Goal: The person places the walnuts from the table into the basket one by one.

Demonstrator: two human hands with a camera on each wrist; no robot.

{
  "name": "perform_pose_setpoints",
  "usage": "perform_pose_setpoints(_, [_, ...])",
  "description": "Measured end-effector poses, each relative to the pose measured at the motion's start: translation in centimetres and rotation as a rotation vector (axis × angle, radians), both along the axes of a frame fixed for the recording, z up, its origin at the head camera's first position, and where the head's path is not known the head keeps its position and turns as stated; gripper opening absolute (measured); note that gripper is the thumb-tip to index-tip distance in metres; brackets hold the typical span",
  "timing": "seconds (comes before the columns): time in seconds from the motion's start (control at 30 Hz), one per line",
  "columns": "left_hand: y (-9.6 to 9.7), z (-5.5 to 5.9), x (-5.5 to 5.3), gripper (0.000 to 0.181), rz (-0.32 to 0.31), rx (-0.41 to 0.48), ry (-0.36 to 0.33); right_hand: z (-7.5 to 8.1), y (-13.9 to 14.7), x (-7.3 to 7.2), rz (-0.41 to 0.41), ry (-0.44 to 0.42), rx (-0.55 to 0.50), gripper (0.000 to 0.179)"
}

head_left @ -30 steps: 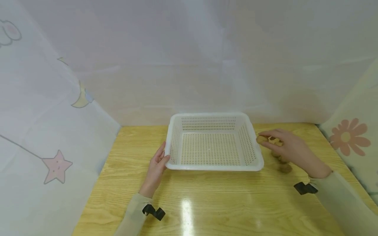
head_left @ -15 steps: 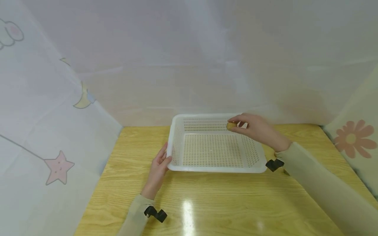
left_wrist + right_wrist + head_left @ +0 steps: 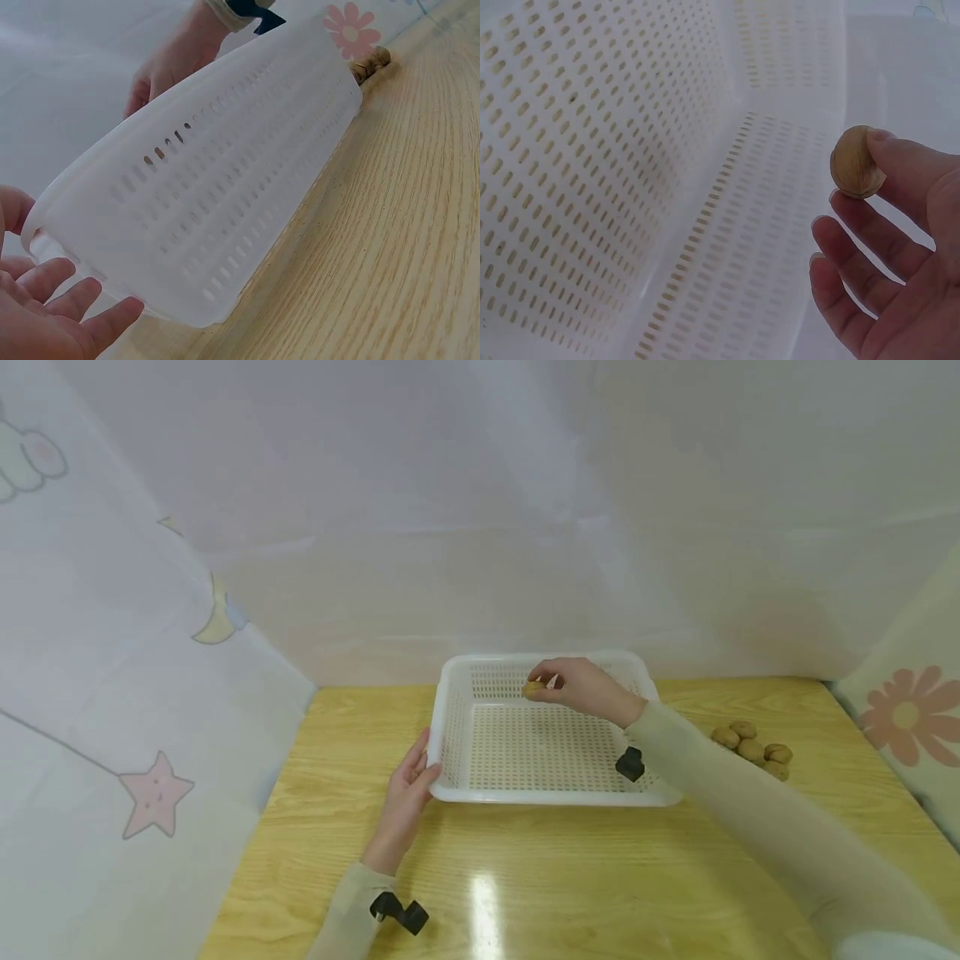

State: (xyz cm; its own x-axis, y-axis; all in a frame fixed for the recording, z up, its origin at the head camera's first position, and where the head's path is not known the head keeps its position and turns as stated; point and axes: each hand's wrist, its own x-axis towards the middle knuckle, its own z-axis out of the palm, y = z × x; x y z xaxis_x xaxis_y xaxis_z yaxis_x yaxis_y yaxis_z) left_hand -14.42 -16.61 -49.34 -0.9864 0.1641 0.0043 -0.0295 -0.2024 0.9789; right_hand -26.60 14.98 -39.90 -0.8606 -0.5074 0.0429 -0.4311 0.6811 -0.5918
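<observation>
Your right hand (image 3: 587, 687) pinches a round tan-shelled walnut (image 3: 853, 166) at the fingertips, over a white rectangular slotted plastic basket (image 3: 555, 797) whose left rim your left hand (image 3: 405, 793) grips, on a yellow wood-grained table (image 3: 570, 877) before pale cloth walls (image 3: 420, 585), more walnuts (image 3: 751, 749) clustered to the right.

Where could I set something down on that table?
The table is bare in front of the basket, between the left sleeve and right sleeve, and left of the left hand. Right of the basket, walnuts and the right sleeve crowd it.
</observation>
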Motion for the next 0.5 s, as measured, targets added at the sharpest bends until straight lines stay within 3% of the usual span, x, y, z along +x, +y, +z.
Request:
perform_pose_setpoints(0.3, [-0.2,-0.5,0.2,0.067,-0.003,-0.006,-0.003,-4.4,-2.8,-2.5,0.040,-0.133,0.061,0.028])
perform_pose_setpoints(0.5, [-0.2,-0.6,0.5,0.067,-0.001,-0.016,-0.006,-6.7,-4.2,-3.4,0.064,-0.118,0.164,0.021])
